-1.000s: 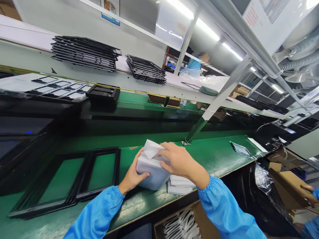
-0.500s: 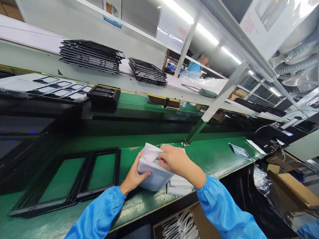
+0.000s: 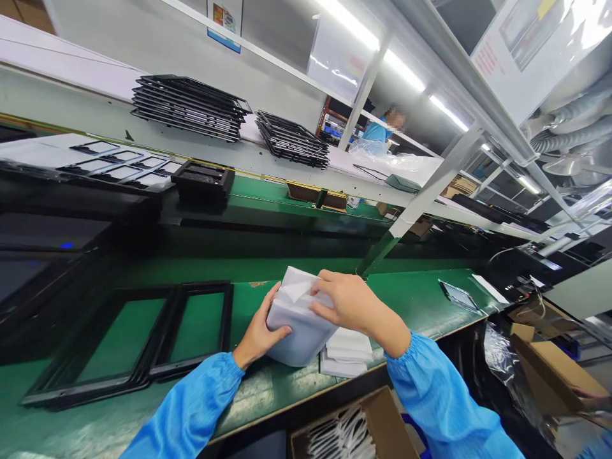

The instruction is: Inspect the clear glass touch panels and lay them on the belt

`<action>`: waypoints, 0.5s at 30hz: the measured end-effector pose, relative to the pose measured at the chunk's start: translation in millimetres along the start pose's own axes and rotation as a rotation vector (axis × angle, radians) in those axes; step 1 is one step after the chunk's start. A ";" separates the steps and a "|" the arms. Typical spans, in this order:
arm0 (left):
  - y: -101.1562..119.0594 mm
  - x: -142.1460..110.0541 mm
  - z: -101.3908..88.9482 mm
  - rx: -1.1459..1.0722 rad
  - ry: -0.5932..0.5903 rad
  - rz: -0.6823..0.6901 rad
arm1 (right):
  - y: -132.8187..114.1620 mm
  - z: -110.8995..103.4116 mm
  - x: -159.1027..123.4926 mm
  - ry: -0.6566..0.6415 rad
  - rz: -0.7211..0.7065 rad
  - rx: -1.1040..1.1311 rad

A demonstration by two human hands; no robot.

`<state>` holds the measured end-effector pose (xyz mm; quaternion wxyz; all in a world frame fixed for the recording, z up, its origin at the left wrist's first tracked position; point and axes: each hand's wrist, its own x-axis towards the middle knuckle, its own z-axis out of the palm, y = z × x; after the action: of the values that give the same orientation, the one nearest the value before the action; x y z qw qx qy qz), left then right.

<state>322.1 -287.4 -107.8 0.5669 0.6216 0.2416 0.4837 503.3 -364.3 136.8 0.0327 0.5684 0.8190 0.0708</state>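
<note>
My left hand (image 3: 258,335) grips the left side of a white plastic-wrapped packet (image 3: 300,325) held above the green bench (image 3: 406,299). My right hand (image 3: 345,301) rests on the packet's top, with its fingers closed on the folded white flap (image 3: 295,285). Just right of the packet, a small stack of flat white packets (image 3: 347,354) lies near the bench's front edge. Both arms wear blue sleeves.
Two black frames (image 3: 143,341) lie flat at the left of the bench. Stacks of black trays (image 3: 191,107) sit on the far shelf. A small tablet (image 3: 458,295) lies at the right. A cardboard box of white items (image 3: 347,430) stands below the bench. A person in blue stands far behind.
My right hand has shifted slightly on the packet's top and pressed the flap down. The view has drifted a little; the left hand keeps its grip.
</note>
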 end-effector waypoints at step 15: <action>-3.3 3.7 -0.1 0.031 -0.002 -0.005 | 1.5 -19.7 4.2 0.017 0.044 -0.086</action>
<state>324.4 -283.4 -109.8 0.5586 0.6302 0.2497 0.4779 500.5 -361.5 156.7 0.0483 0.5839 0.8027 0.1114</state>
